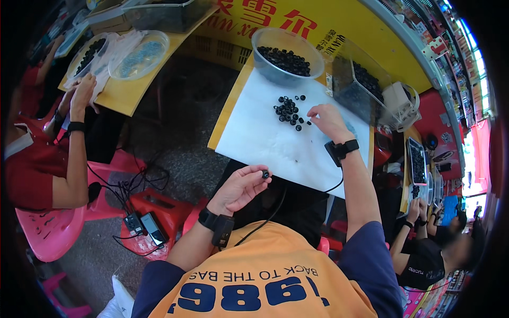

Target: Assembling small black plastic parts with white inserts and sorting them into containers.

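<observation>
My left hand [239, 190] is near the front edge of the white sheet, thumb and fingers pinched round a small black cylindrical piece [265, 174] with a hole in its end. Over the sheet, my right hand [328, 123] reaches to the right side of a loose pile of similar black pieces [287, 110]. Its fingertips are drawn together beside a small dark piece; whether they grip it is hard to see. Some pale bluish small bits [350, 127] lie partly hidden behind that hand. Each wrist wears a black strapped device.
A clear bowl [258, 58] of black pieces stands at the sheet's far edge. Right of it are a clear bin [347, 87] of more pieces and a white container [398, 100]. At left a co-worker handles things at another table [130, 98]. Cables and a red stool [139, 204] are below.
</observation>
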`<act>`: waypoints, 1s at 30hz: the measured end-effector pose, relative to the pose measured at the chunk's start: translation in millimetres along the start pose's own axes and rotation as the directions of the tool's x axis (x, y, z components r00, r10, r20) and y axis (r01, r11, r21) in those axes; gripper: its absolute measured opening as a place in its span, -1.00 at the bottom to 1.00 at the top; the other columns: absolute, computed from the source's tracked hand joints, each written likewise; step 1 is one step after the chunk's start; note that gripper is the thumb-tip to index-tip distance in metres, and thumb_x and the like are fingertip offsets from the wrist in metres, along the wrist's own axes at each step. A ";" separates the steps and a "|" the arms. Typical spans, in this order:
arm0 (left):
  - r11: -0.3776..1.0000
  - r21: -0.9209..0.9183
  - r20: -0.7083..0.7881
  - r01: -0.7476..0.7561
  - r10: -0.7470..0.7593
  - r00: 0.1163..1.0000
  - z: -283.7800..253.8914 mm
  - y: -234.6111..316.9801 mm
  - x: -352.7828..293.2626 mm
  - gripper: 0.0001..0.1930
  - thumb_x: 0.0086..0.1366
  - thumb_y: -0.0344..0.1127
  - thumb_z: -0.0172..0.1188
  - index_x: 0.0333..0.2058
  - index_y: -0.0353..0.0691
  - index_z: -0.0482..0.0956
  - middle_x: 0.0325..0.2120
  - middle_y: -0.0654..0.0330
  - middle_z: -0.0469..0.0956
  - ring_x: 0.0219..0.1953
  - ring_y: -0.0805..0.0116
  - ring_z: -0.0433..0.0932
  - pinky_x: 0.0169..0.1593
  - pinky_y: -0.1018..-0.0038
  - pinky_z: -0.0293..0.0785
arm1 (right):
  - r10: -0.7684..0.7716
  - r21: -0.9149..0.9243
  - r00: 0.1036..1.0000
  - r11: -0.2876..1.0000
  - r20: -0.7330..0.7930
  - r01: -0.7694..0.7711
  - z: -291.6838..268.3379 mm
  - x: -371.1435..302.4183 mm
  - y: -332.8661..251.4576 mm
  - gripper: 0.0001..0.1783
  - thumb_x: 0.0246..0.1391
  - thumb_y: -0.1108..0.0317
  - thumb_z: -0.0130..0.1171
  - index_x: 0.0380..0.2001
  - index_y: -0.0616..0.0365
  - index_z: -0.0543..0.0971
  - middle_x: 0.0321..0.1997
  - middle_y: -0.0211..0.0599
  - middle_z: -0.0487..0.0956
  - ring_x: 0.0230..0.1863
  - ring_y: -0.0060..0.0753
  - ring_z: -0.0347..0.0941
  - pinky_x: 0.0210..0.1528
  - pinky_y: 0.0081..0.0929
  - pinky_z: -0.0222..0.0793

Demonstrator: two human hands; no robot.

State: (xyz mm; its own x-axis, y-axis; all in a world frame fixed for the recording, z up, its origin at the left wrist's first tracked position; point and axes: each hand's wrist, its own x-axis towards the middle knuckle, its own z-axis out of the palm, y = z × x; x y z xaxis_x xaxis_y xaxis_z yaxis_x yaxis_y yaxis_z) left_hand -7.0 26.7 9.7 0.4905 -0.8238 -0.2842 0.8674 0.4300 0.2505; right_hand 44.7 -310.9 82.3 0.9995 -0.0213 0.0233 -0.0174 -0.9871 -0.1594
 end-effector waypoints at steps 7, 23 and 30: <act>1.000 0.010 0.048 -0.029 0.029 0.998 -0.6 5.6 4.2 -0.79 0.39 -0.48 0.13 -0.03 -0.33 0.55 -0.14 0.10 0.62 -0.11 0.38 0.62 -0.01 0.54 0.60 | 0.047 -0.190 0.999 0.981 0.007 -0.045 20.7 -9.8 -10.9 -0.81 -0.03 0.51 0.17 -0.33 0.13 0.70 -0.31 -0.11 0.65 -0.14 0.02 0.55 -0.05 -0.12 0.47; 0.999 0.020 0.053 -0.051 0.050 0.997 3.3 -5.3 0.6 -0.74 0.38 -0.47 0.16 0.02 -0.34 0.53 -0.14 0.13 0.62 -0.07 0.36 0.63 0.02 0.55 0.61 | 0.255 0.969 0.965 0.213 0.065 -0.122 3.5 -139.6 -155.7 -0.80 0.14 0.51 0.27 -0.16 0.33 0.66 -0.34 -0.33 0.67 -0.31 -0.60 0.58 -0.21 -0.67 0.46; 0.999 -0.013 0.036 -0.050 0.051 0.998 0.2 -8.2 2.2 -0.76 0.37 -0.47 0.18 -0.01 -0.34 0.54 -0.15 0.14 0.62 -0.09 0.37 0.64 -0.03 0.55 0.63 | 0.258 0.794 0.955 0.607 -0.146 -0.042 4.6 -144.6 -175.1 -0.82 0.06 0.53 0.32 -0.22 0.24 0.69 -0.33 -0.35 0.66 -0.36 -0.64 0.50 -0.29 -0.65 0.40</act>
State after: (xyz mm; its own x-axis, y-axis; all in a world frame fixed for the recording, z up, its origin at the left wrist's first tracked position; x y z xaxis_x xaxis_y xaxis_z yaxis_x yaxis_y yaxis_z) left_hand -13.0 21.3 7.2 0.5305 -0.8138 -0.2373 0.8427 0.4758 0.2520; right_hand -96.7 -134.2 102.3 0.9462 -0.2983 0.1256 -0.0319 -0.4721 -0.8809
